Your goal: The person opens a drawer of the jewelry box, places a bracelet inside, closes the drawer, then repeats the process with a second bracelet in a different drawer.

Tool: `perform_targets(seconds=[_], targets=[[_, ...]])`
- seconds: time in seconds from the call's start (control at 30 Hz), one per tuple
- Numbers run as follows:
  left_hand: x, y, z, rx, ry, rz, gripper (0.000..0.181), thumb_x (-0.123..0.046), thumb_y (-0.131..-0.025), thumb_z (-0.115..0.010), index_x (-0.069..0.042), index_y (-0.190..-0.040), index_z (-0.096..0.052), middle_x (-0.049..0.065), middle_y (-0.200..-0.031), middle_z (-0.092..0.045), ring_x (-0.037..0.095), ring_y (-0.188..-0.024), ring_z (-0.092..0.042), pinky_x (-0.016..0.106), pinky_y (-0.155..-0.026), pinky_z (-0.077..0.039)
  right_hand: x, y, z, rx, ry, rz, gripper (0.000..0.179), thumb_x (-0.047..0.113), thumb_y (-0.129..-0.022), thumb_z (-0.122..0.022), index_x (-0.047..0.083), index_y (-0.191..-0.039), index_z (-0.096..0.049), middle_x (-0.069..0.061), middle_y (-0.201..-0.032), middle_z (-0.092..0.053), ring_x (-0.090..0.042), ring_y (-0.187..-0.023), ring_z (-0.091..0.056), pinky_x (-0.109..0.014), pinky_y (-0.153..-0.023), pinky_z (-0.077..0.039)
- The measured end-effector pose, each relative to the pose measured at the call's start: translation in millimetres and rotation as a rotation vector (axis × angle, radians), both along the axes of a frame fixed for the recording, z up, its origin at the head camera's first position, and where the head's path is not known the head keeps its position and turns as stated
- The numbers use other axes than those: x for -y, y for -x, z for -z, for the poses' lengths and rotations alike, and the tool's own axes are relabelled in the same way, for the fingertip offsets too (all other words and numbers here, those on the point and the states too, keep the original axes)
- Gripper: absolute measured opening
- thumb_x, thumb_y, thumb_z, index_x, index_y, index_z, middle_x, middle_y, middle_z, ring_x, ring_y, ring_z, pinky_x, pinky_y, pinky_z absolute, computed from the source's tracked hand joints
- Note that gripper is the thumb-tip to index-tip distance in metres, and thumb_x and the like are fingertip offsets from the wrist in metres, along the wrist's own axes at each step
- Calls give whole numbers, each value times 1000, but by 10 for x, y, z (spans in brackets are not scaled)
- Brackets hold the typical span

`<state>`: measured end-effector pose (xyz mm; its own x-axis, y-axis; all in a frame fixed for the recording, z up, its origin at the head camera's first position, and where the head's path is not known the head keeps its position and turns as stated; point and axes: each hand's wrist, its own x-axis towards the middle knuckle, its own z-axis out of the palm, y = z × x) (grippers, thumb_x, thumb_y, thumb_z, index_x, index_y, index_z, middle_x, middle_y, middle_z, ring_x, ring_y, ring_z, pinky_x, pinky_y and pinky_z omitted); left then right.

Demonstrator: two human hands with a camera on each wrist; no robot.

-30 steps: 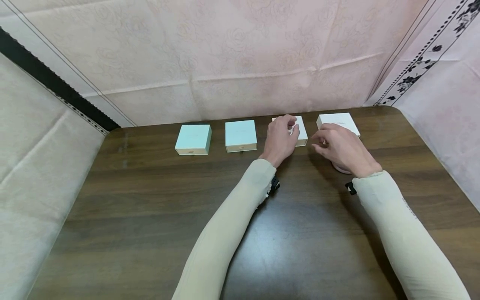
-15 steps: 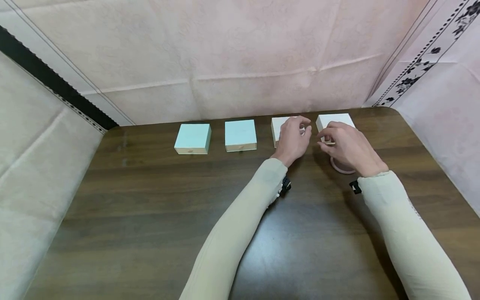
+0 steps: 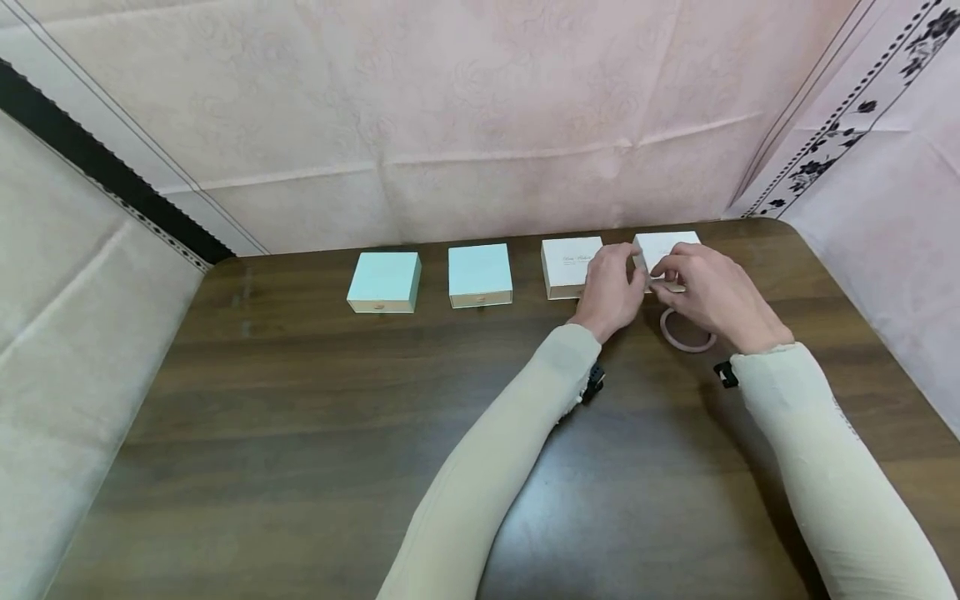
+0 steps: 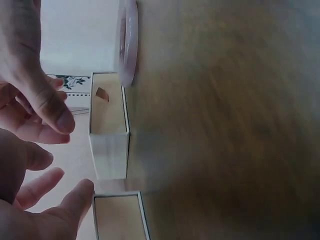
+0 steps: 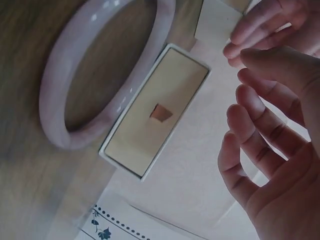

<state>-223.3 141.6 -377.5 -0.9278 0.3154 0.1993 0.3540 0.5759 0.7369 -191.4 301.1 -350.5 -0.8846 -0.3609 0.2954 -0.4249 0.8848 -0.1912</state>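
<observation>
Both bare hands hover close together over the right white drawer box. My left hand is at its left side, fingers loosely bent, holding nothing. Facing it from the right, my right hand has relaxed, curved fingers with bare space between them in the right wrist view. That box shows a tan drawer front with a small brown pull tab. A pale pink bangle lies on the table in front of it. The left white box, with lettering on its lid, stands just left of my left hand.
Two mint-green drawer boxes stand farther left in the same row along the back of the brown wooden table. A pale patterned cloth rises behind the table's far edge.
My left hand has moved right, off the left white box and toward the right one. My right hand has shifted slightly right, leaving the bangle in fuller view.
</observation>
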Motion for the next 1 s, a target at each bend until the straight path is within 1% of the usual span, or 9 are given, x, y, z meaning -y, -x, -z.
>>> perform_targets(seconds=[0.2,0.33,0.47,0.53,0.63,0.7,0.73,0.83,1.0], targets=[[-94,6,43,42,21,-2,34,-18,-106,-55,-12,-139,-63,1,-147,-59,13,-144,-48,22,-117,-38,-94,3,-5,26,11,25,9,6,-88,-73,2,-96,-76,-12,-93,-71,-29,-83,-67,-50,-77,-52],[-109,31,38,39,40,28,34,-17,-107,-52,-12,-139,-63,0,-146,-61,12,-141,-51,20,-112,-42,-149,7,-5,52,8,45,11,7,-88,-71,2,-97,-75,-14,-95,-70,-30,-86,-66,-51,-78,-51],[-124,35,24,51,57,48,35,-18,-108,-52,-12,-141,-61,0,-137,-66,11,-127,-61,18,-101,-49,-203,2,9,48,-2,54,11,7,-87,-72,2,-97,-74,-14,-96,-70,-30,-86,-66,-51,-78,-51],[-140,30,22,59,60,48,38,-18,-108,-52,-12,-144,-59,2,-138,-66,12,-130,-60,18,-104,-48,-231,6,20,48,-7,54,11,6,-86,-73,2,-96,-74,-14,-96,-70,-31,-86,-66,-51,-78,-51],[-171,30,35,79,65,52,43,-20,-108,-52,-12,-150,-53,5,-150,-58,14,-140,-53,19,-111,-43,-272,14,40,55,-1,59,9,5,-85,-73,4,-94,-75,-12,-95,-70,-30,-87,-66,-50,-78,-50],[-188,31,50,97,69,47,45,-21,-108,-52,-14,-152,-50,5,-161,-45,16,-148,-43,21,-117,-37,-302,17,57,66,0,60,9,4,-85,-72,4,-94,-75,-11,-95,-70,-30,-87,-66,-50,-79,-50],[-195,33,60,110,73,44,46,-21,-108,-52,-15,-153,-50,5,-164,-39,17,-149,-42,22,-118,-36,-315,15,64,73,0,59,9,4,-85,-72,4,-94,-75,-11,-95,-70,-30,-86,-67,-50,-79,-50],[-210,44,85,120,85,33,45,-22,-107,-53,-17,-152,-51,5,-167,-32,18,-147,-44,21,-117,-37,-349,10,85,81,-5,60,10,3,-86,-71,3,-95,-75,-11,-95,-69,-29,-85,-66,-50,-79,-50],[-220,81,70,114,69,35,44,-23,-107,-54,-18,-151,-52,8,-168,-31,18,-146,-46,20,-115,-39,-383,2,76,85,3,81,9,4,-86,-73,3,-95,-75,-10,-95,-69,-28,-83,-66,-50,-77,-50]])
